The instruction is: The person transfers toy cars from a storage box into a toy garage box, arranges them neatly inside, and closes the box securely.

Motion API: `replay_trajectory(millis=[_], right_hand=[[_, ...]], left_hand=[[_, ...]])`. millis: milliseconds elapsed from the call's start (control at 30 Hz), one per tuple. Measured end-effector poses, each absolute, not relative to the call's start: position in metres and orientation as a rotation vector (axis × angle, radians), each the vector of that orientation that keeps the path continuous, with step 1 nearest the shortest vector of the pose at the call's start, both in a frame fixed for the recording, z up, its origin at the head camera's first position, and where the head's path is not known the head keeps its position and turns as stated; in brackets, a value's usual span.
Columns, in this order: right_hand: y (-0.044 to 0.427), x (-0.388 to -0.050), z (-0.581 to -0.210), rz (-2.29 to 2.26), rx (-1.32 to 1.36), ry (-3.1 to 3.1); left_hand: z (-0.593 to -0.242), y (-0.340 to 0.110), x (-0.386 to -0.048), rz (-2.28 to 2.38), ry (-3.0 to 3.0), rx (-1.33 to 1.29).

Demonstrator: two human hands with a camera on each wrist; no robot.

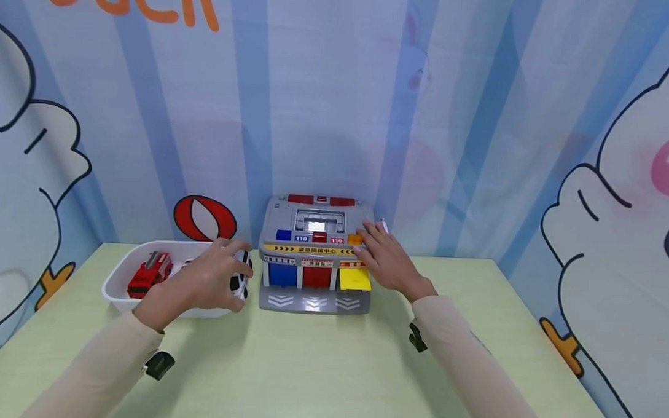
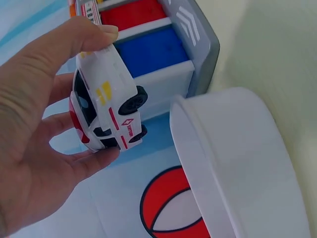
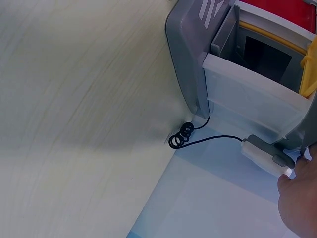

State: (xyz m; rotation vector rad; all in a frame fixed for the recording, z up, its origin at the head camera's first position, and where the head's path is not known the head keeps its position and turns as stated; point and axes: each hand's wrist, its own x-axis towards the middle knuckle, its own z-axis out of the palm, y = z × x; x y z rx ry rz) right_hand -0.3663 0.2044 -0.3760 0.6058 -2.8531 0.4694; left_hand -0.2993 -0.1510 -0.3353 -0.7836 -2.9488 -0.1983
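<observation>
A white toy car (image 2: 111, 94) with red and yellow markings is pinched between the thumb and fingers of my left hand (image 1: 207, 275), beside the playset and over the right end of the white bin. My right hand (image 1: 388, 260) rests with extended fingers on the right side of the grey toy station (image 1: 315, 300), near its orange button (image 1: 355, 239). The yellow door (image 1: 355, 279) at the station's right is raised, and the right wrist view shows a dark opening (image 3: 267, 57) behind it. The blue door (image 1: 283, 275) and red door (image 1: 317, 277) are down.
The white bin (image 1: 118, 287) at the left holds a red toy truck (image 1: 151, 275). A white and grey handset (image 3: 267, 155) on a coiled black cord (image 3: 185, 135) hangs at the station's right side. A patterned curtain (image 1: 327, 110) stands behind the light table (image 1: 306, 374).
</observation>
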Motion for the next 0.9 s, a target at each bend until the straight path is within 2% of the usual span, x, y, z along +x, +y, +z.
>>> replay_trajectory(millis=[900], right_hand=[[0.205,-0.369,-0.379,0.468,0.594,-2.850]], left_hand=[[-0.366,-0.078,-0.265,-0.203,-2.977,-0.967]])
